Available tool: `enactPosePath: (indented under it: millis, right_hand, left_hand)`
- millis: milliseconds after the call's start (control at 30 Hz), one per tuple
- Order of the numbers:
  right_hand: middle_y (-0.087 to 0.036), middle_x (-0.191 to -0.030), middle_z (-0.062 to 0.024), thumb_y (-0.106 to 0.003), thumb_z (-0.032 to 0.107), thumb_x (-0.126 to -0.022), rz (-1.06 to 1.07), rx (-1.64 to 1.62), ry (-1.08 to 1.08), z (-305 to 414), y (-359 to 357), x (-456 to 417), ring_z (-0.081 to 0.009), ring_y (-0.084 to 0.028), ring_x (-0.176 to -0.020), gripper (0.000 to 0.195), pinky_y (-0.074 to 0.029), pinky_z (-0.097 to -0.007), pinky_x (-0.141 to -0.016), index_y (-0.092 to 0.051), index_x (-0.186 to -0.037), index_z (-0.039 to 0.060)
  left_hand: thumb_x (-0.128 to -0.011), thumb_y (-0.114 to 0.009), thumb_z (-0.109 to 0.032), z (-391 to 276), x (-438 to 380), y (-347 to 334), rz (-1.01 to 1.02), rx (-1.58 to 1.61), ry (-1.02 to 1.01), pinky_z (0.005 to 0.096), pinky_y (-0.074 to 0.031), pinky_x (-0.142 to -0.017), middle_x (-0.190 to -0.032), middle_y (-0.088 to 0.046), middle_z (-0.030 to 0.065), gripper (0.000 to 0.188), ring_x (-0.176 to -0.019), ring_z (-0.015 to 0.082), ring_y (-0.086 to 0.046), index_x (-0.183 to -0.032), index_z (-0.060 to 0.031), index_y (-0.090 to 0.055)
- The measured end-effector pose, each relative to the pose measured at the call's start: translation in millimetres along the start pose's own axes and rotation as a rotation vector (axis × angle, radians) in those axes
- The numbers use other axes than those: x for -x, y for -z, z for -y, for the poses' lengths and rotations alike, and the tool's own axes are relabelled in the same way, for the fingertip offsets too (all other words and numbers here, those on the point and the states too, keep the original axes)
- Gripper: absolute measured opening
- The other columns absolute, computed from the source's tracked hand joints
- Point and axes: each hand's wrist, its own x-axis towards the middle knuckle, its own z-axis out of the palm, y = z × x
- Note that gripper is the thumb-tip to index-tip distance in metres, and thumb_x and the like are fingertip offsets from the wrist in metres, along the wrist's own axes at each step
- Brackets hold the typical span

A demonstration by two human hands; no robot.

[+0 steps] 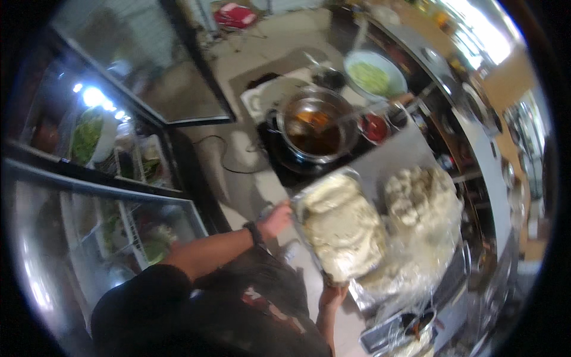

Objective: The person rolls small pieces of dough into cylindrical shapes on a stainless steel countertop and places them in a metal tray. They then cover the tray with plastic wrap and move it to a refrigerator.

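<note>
A rectangular tray (341, 223) filled with a pale, smooth, dough-like mass lies before me, its rim shiny with metal or plastic film. My left hand (277, 219), with a dark band at the wrist, grips the tray's near side at its left. At the tray's right end my right hand (333, 296) holds the edge, its fingers partly hidden beneath. Just beyond the tray is a large clear plastic bag (419, 241) of pale lumps, on a grey worktop (388, 154). Whether the tray rests on the worktop or is lifted, I cannot tell.
Left of the tray stands a steel pot (316, 125) of brown liquid, with a bowl of red food (374, 128) and a white basin of shredded greens (374, 76) past it. A glass-door fridge (111, 147) stands open behind my left arm. A small tray (392, 334) lies at the lower right.
</note>
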Motion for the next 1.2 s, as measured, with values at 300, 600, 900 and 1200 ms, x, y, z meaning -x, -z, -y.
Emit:
enactPosePath:
  millis: [300,600,900,1200]
  right_hand:
    - [-0.063,-0.105,-0.0094,-0.063,0.029,-0.103,-0.451,0.494,-0.163,-12,-9,24,-0.0222,-0.063,-0.096,0.025,-0.049,-0.0407,-0.080,-0.057,-0.122,0.0125]
    - [-0.057,-0.087,-0.0053,-0.060,0.038,-0.107,-0.147,1.192,-0.389,-28,-79,-4,-0.0165,-0.055,-0.078,0.028,-0.044,-0.0352,-0.067,-0.055,-0.104,0.0102]
    - [-0.051,-0.068,-0.0012,-0.057,0.046,-0.112,-0.038,1.238,-0.241,-10,-116,33,-0.0109,-0.047,-0.059,0.047,-0.038,-0.0296,-0.054,-0.052,-0.086,0.0079]
    - [-0.068,-0.082,-0.0083,-0.060,0.030,-0.114,-0.194,0.805,0.742,194,-248,43,-0.0113,-0.056,-0.064,0.035,-0.047,-0.0265,-0.059,-0.069,-0.110,-0.0032]
  left_hand:
    - [-0.103,-0.065,-0.006,-254,-58,-165,-0.384,-1.261,-1.106,0.0417,-0.052,-0.093,-0.117,-0.058,0.0159,0.026,-0.106,0.0310,-0.062,-0.126,-0.0011,-0.054]
    - [-0.099,-0.062,-0.034,-595,-191,-188,-0.530,-2.884,-0.782,0.0593,-0.031,-0.128,-0.148,-0.061,0.0220,0.051,-0.146,0.0438,-0.050,-0.138,-0.0020,-0.067]
    - [-0.103,-0.061,-0.042,-633,-183,-134,-0.717,-2.576,-0.706,0.0561,-0.044,-0.112,-0.135,-0.067,0.0246,0.051,-0.129,0.0428,-0.061,-0.132,-0.0011,-0.068]
    - [-0.108,-0.061,-0.040,-451,-174,-57,-0.573,-1.694,-0.521,0.0499,-0.056,-0.092,-0.112,-0.074,0.0233,0.044,-0.106,0.0384,-0.070,-0.118,0.0018,-0.069]
